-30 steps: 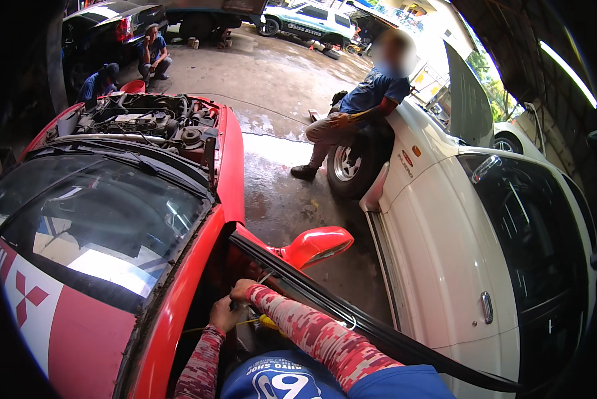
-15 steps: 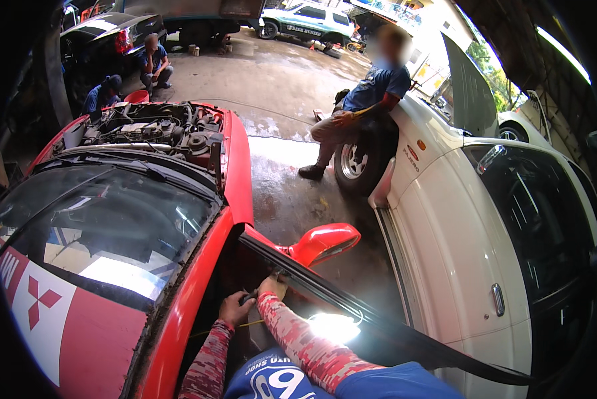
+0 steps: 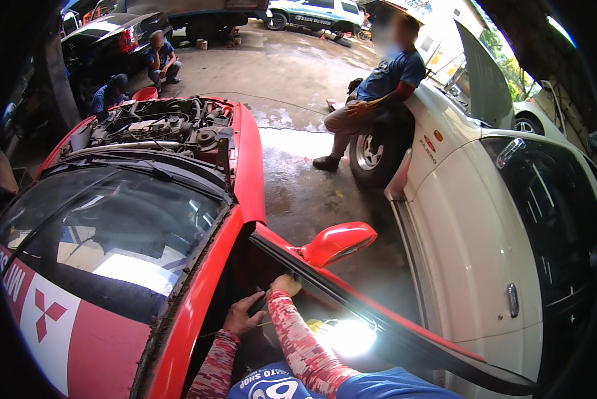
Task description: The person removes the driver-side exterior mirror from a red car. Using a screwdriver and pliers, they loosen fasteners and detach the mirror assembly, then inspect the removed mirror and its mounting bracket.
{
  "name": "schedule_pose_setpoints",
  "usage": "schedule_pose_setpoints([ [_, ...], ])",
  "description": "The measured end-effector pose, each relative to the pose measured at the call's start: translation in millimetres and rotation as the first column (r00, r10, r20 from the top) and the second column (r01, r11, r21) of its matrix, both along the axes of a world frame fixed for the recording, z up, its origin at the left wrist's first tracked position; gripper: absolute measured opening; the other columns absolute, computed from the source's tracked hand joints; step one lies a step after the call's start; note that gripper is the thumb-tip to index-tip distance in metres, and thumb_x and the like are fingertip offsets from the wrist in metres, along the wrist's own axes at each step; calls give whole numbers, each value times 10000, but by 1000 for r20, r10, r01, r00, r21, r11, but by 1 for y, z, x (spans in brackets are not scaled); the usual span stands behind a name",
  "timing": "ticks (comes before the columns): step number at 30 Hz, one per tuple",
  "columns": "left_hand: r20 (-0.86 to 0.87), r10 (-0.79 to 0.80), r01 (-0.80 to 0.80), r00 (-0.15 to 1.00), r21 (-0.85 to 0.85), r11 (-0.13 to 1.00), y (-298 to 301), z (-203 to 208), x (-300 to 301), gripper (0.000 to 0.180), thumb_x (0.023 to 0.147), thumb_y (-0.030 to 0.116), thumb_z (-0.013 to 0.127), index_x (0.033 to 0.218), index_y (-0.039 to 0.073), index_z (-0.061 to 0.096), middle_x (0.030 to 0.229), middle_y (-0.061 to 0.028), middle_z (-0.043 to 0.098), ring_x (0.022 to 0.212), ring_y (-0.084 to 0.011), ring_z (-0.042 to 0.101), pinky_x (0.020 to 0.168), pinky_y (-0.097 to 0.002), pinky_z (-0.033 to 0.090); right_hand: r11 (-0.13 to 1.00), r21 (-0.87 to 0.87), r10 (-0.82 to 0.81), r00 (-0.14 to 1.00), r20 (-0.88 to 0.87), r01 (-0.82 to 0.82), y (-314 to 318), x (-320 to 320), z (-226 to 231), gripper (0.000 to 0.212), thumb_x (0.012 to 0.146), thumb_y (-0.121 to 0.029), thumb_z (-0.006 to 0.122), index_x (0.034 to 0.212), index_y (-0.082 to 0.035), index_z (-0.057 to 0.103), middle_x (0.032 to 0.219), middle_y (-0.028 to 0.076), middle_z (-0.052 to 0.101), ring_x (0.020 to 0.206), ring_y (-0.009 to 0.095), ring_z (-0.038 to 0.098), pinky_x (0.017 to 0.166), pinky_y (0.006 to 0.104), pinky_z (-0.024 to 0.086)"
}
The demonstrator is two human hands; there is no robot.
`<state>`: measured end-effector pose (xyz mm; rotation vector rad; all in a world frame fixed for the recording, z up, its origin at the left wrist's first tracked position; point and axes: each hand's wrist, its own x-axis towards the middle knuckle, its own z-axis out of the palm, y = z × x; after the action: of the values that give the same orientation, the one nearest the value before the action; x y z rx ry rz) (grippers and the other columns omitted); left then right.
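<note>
Person's left hand (image 3: 243,318) has fingers bent around a small dark item (image 3: 257,302), apparently pinching it; right hand (image 3: 286,284) is curled just beyond, fingertips hidden, so cannot tell what it grips. Dark item sits between the red car's (image 3: 248,166) body and its open door (image 3: 378,312), behind the red side mirror (image 3: 338,243). Bright light (image 3: 347,338) glares beside the right forearm; thin yellow cord (image 3: 212,334) passes near the left wrist. Step in hand looks like close two-handed work at the door's inner side; next move likely calls for a steady left grip and room for the right fingers.

Writing, near to far: white lettering on blue shirt (image 3: 275,382); windshield banner (image 3: 49,312) with letters and red three-diamond emblem; lettering and red oval badge on white vehicle (image 3: 464,219); side lettering on far vehicle (image 3: 311,20).
</note>
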<state>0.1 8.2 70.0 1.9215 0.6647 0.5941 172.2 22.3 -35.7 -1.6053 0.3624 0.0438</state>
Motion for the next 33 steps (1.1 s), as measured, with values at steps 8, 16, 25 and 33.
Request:
schedule_pose_setpoints([
  [8,-277,25,-35,961,-33,999,-28,1,-12,554,855,387,768,1330,153,605,1064,-210,726,985,-400,708,858,-462,569,999,31,5,988,156,-10,-6,-4,18,262,960,-106,595,1115,87,679,1056,186,733,892,266,664,904,350,503],
  [16,-345,99,-122,933,-45,992,-35,-16,-3,500,906,442,701,1270,115,604,1029,-240,716,955,-442,693,826,-504,555,982,167,72,991,115,-91,-11,-5,18,407,1028,-242,571,1237,105,615,1180,249,683,1029,323,629,950,392,463],
  [25,-263,251,-250,932,36,968,-56,-13,14,402,825,340,772,1142,108,686,931,-222,727,859,-411,716,775,-471,580,978,60,203,978,-53,-200,-27,-7,15,496,1038,-447,524,1240,3,571,798,136,617,495,219,550,377,328,443],
  [33,-24,219,-212,976,158,964,-38,-15,18,403,824,255,783,1181,91,691,997,-212,726,906,-385,720,793,-439,583,730,675,398,871,-287,-111,-42,-11,30,241,1019,-380,530,1188,-211,561,705,60,543,465,192,537,367,301,421],
])
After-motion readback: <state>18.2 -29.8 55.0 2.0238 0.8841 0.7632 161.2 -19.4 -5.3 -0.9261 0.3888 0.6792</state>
